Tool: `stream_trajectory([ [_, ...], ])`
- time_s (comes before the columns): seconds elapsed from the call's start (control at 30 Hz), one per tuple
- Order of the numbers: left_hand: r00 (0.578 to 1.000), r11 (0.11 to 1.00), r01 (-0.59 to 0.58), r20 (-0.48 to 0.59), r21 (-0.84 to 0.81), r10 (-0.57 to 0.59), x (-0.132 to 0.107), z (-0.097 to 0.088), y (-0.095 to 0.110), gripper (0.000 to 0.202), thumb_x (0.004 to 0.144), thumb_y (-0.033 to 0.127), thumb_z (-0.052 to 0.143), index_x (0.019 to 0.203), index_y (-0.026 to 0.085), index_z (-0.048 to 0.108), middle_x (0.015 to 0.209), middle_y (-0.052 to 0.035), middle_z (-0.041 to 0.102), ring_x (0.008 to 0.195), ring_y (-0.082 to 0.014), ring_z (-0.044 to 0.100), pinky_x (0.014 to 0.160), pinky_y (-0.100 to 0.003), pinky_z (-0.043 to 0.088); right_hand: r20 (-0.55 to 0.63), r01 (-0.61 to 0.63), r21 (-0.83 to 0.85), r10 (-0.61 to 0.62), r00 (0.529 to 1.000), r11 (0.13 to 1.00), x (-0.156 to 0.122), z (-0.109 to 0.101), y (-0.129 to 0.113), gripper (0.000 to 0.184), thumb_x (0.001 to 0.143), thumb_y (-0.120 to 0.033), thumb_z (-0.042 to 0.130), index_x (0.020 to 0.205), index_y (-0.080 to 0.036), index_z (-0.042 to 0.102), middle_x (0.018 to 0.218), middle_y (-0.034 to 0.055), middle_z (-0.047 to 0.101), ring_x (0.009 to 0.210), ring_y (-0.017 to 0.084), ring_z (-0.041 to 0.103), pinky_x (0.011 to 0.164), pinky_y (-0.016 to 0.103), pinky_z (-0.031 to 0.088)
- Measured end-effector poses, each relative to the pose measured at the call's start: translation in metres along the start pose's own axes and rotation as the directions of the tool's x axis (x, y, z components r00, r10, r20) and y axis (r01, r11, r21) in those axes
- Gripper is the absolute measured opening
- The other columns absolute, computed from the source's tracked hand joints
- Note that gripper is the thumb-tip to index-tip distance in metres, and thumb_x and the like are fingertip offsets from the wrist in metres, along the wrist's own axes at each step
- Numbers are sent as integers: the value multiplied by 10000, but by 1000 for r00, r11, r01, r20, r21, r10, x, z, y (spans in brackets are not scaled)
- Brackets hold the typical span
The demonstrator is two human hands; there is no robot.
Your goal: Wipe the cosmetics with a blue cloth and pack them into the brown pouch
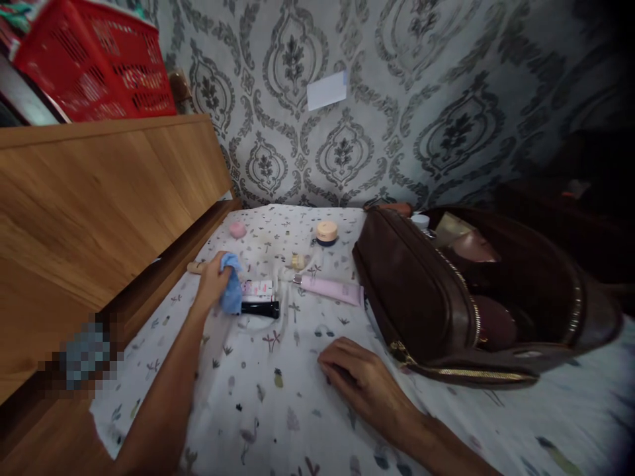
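My left hand [213, 283] is closed around a blue cloth [231, 291], held just above a black tube [260, 309] and a small white-and-pink packet [256, 289] on the patterned sheet [278, 403]. My right hand [360, 380] rests palm down on the sheet, fingers curled loosely with nothing visible in them, close to the front corner of an open brown zip bag [421, 291]. A pink tube [330, 289], a small gold-capped item [297, 262], a peach-lidded jar [326, 232] and a pink round sponge [237, 229] lie further back.
A wooden headboard or cabinet side [99, 198] runs along the left, with a red plastic basket [99, 59] on top. Patterned grey wallpaper [397, 99] stands behind. The brown bag holds several items, including a white-capped container [421, 220]. The right edge is dark.
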State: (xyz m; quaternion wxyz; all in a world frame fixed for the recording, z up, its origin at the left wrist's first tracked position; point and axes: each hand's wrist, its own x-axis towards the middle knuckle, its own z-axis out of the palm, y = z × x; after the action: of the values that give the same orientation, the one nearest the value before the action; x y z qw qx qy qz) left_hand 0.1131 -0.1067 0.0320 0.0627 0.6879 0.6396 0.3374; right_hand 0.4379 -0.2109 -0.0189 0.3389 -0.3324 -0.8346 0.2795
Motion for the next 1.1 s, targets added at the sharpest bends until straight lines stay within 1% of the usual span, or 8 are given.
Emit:
stream_trajectory([
  [0.13,989,996,66,134,-55,-58,1,-4,-29,268,793,286,449,960,156,614,921,-55,682,946,-232,629,929,-362,508,3,-1,-2,1,1000,1000,-1,0,0,203,957,-149,485,839,-192,644,808,48,656,778,186,631,701,307,524],
  [0.23,956,993,59,294,-106,-26,-4,-3,-31,294,738,306,527,970,168,643,973,-39,704,992,-232,631,953,-342,501,1,-5,-6,5,1000,1000,-2,0,0,202,957,-157,487,837,-193,646,811,48,657,778,184,626,704,309,526],
  [0.33,929,991,49,369,-123,0,-6,-3,-29,356,695,328,607,1012,175,661,1010,-36,710,1020,-242,624,963,-340,493,0,2,-4,-2,1000,1000,-2,0,-1,205,953,-150,486,833,-193,646,800,45,655,776,182,624,708,310,529],
  [0.63,984,998,51,169,26,-55,0,-1,-42,348,775,319,488,1068,167,598,1068,-81,663,1084,-280,566,1050,-447,399,1,6,-13,-6,1000,1000,-4,0,2,201,949,-150,489,828,-192,643,796,43,655,768,183,624,690,302,517],
  [0.73,976,999,35,216,28,-40,1,-11,-36,298,774,320,475,992,166,608,964,-66,671,1004,-266,584,996,-421,440,-5,14,-9,-14,1000,1000,-4,-1,2,203,951,-142,487,829,-191,642,797,46,657,769,181,623,692,296,511],
  [0.8,947,1000,6,320,0,-5,0,-16,-28,249,763,338,495,903,175,621,893,-42,675,928,-244,602,928,-370,480,-8,18,-5,-18,1000,1000,-4,-1,3,199,956,-149,492,837,-193,645,809,49,662,777,181,626,701,293,511],
  [0.93,842,997,-48,535,-56,70,-6,-17,-9,233,729,389,581,827,189,653,852,-10,694,852,-227,619,822,-310,501,-5,17,2,-17,1000,1000,-4,0,3,184,953,-154,509,843,-192,650,816,50,665,777,179,624,704,292,512],
  [1.1,792,996,-73,604,-46,86,-9,-13,-1,175,725,331,548,790,204,650,818,-1,688,816,-222,609,767,-289,479,1,7,1,-7,1000,1000,-4,0,2,194,945,-136,503,839,-191,655,802,46,663,778,178,615,697,293,508],
])
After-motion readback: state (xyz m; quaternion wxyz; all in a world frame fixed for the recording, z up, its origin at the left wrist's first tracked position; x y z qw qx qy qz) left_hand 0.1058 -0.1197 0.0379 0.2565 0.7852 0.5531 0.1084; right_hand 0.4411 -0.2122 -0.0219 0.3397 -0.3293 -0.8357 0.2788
